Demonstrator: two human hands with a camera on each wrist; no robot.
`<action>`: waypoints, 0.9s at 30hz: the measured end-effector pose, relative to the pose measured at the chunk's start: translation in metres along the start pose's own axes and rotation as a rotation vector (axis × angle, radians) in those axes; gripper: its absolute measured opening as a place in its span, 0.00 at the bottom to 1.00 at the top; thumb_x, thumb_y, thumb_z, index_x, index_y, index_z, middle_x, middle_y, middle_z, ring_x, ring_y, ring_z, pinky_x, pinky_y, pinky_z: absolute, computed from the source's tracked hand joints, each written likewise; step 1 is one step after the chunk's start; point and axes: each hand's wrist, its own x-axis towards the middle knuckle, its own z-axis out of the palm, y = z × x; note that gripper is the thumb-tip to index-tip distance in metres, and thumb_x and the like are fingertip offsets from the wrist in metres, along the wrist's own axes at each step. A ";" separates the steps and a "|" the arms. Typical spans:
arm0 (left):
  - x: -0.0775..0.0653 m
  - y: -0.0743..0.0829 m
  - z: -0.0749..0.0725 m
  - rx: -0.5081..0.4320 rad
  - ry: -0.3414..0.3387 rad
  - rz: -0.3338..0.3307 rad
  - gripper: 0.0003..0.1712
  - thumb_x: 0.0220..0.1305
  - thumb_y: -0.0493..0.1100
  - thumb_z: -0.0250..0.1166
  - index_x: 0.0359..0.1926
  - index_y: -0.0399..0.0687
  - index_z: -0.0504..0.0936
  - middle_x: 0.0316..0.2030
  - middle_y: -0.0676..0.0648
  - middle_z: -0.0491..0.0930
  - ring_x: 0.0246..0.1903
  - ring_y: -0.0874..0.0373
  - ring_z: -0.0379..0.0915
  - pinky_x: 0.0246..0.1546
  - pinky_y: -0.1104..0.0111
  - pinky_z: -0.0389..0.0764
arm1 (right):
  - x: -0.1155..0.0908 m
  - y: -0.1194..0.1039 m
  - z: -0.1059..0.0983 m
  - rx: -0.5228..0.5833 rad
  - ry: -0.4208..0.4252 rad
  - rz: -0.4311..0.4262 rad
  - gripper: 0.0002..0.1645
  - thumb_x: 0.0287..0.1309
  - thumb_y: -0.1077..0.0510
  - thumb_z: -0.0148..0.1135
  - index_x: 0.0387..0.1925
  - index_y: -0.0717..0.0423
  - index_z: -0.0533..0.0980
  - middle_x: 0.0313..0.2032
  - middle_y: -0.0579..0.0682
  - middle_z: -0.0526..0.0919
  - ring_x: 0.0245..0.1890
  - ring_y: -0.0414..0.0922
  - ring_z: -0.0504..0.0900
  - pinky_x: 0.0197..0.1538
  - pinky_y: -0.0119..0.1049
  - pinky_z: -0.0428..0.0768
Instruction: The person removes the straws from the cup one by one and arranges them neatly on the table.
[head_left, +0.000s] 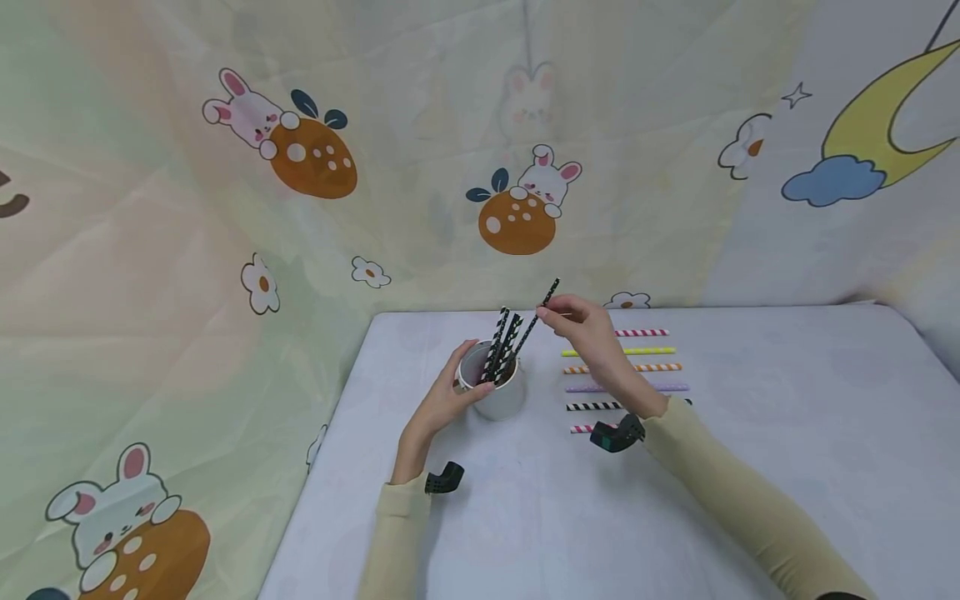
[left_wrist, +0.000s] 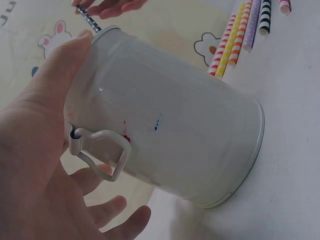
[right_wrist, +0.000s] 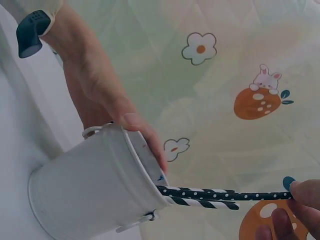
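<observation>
A small white metal bucket (head_left: 501, 403) with looped handle lugs stands upright on the table. My left hand (head_left: 444, 398) grips it at the rim, thumb and fingers around the wall; its lower fingers hang free in the left wrist view. Several black-and-white paper straws (head_left: 497, 343) lean inside the bucket and stick out above the rim. Between the thumb and fingertips of my right hand (head_left: 588, 332) is the upper part of a black straw with white dots (right_wrist: 260, 196). That straw slants, and its lower end is hidden inside the bucket.
Right of the bucket, paper straws lie in a row: pink-striped (head_left: 643, 332), yellow (head_left: 647, 351), orange-striped (head_left: 660, 367), purple dotted (head_left: 670, 387), black-striped (head_left: 591, 407) and another pink-striped straw (head_left: 582, 429). My right forearm passes over them. A printed cloth backdrop (head_left: 420, 208) rises behind the white table (head_left: 525, 525).
</observation>
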 end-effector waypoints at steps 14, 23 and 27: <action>-0.001 0.003 -0.001 -0.005 -0.031 0.008 0.49 0.63 0.50 0.71 0.78 0.67 0.53 0.78 0.46 0.53 0.76 0.46 0.51 0.74 0.42 0.52 | 0.000 -0.022 -0.025 0.061 0.051 -0.035 0.28 0.63 0.42 0.67 0.54 0.57 0.78 0.52 0.48 0.82 0.53 0.47 0.78 0.57 0.38 0.77; 0.000 -0.001 0.000 -0.010 -0.007 0.000 0.50 0.58 0.58 0.74 0.75 0.74 0.56 0.77 0.49 0.55 0.75 0.48 0.52 0.73 0.41 0.55 | -0.002 -0.027 -0.046 0.079 0.078 -0.128 0.20 0.64 0.47 0.67 0.49 0.56 0.80 0.49 0.46 0.84 0.49 0.47 0.78 0.52 0.35 0.80; 0.000 -0.001 0.000 -0.012 -0.004 -0.004 0.50 0.56 0.61 0.74 0.75 0.76 0.56 0.77 0.50 0.55 0.75 0.47 0.52 0.73 0.40 0.55 | -0.004 -0.028 -0.057 0.061 0.086 -0.164 0.17 0.65 0.50 0.66 0.48 0.57 0.81 0.46 0.43 0.84 0.46 0.44 0.78 0.48 0.30 0.79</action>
